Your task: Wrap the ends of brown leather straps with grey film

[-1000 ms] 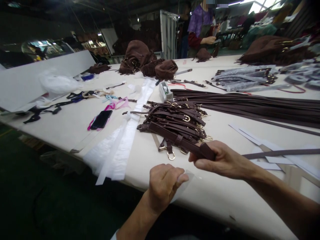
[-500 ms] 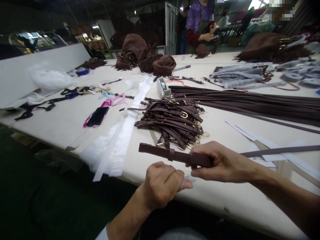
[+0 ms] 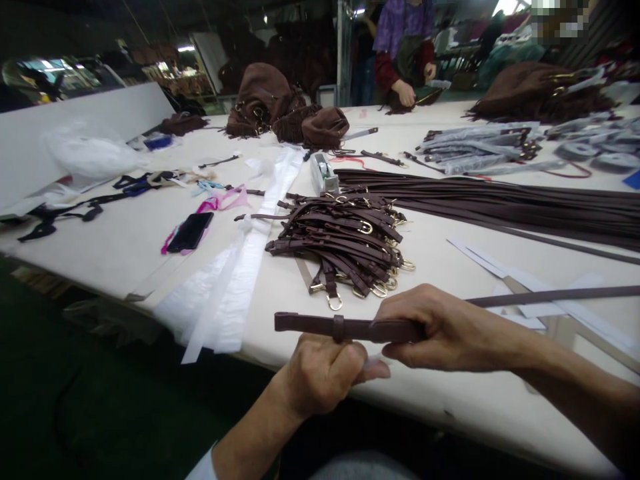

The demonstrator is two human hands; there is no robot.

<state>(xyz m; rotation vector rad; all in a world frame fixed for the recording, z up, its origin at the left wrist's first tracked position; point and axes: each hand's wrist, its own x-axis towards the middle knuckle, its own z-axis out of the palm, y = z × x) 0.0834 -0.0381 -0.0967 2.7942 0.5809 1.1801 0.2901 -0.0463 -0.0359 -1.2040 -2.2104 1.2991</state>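
A dark brown leather strap (image 3: 305, 324) with a loop around it lies level above the table's front edge. My right hand (image 3: 430, 330) pinches its right end between thumb and fingers. Just under the strap, my left hand (image 3: 327, 373) is closed, thumb pointing right; a small pale thing shows near its thumb, too unclear to name. Beyond my hands sits a pile of short brown straps (image 3: 345, 240) with gold buckles. A long brown strap (image 3: 555, 295) runs right from behind my right hand.
On the table (image 3: 125, 247) are a phone (image 3: 190, 232), white plastic sheeting (image 3: 235, 293), a tape dispenser (image 3: 324, 175), long brown strips (image 3: 480, 200), paper strips (image 3: 480, 259) and brown bags (image 3: 265, 100). Across it, a person in purple (image 3: 405, 33) handles something brown.
The strap's left end has dropped, so it lies more level and closer to my left hand. The view has shifted slightly. Across the table, the person's hands have lowered and moved apart.
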